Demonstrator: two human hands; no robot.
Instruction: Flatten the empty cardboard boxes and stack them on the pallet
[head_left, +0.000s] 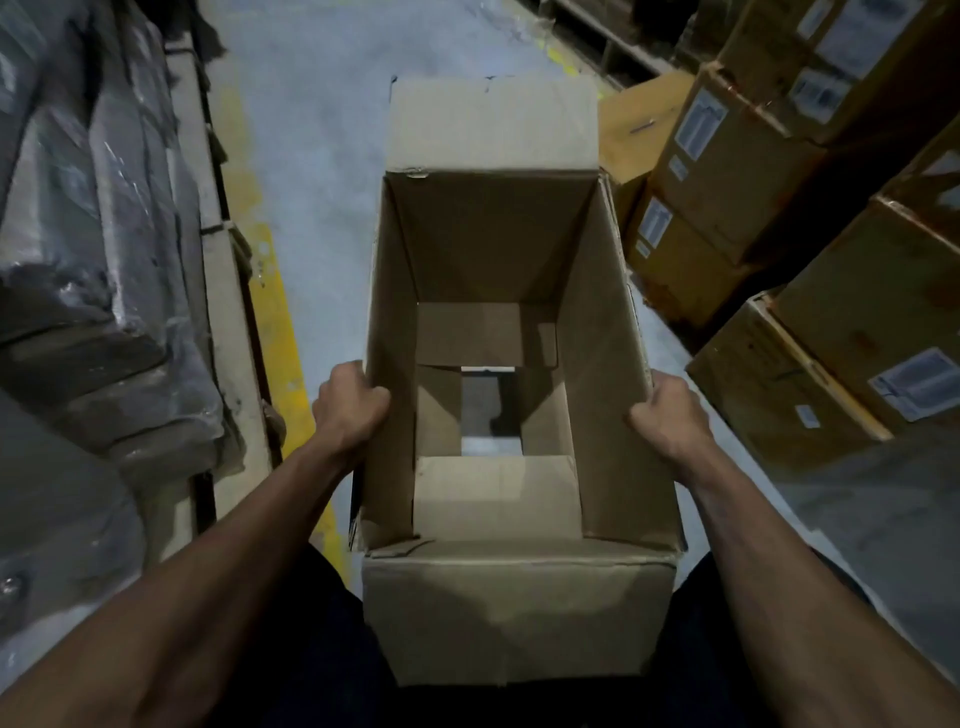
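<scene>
You are holding one empty cardboard box (498, 395) upright in front of you, top open, and you are looking straight down into it. Your left hand (353, 402) grips the left wall at its upper rim: the fingers (376, 397) curl over the edge, the knuckles sit outside. Your right hand (667, 413) does the same on the right wall, fingers (644, 415) hooked over the rim and into the box. Both hands are closed on cardboard, neither one free.

Beyond your fingertips the far top flap (493, 124) stands up and away from you; on your side of your knuckles the near top flap (519, 608) hangs down against your legs. Below your fingers, deep inside, the bottom flaps (493, 493) are already loose: a gap between them shows the grey floor (322, 156) through the box. So I judge the bottom is released and the step in hand is the collapse itself, not yet begun, since the walls still stand square.

The next move calls for shearing the box: push one gripped wall forward and draw the other back so that opposite corners fold, then press it flat. The loose bottom flaps may catch, so expect to tuck them in line with the walls.

Stacked labelled cartons (737, 171) stand right of your right hand, wrapped goods (93, 218) left of your left. I cannot tell which pallet takes the flattened box.
</scene>
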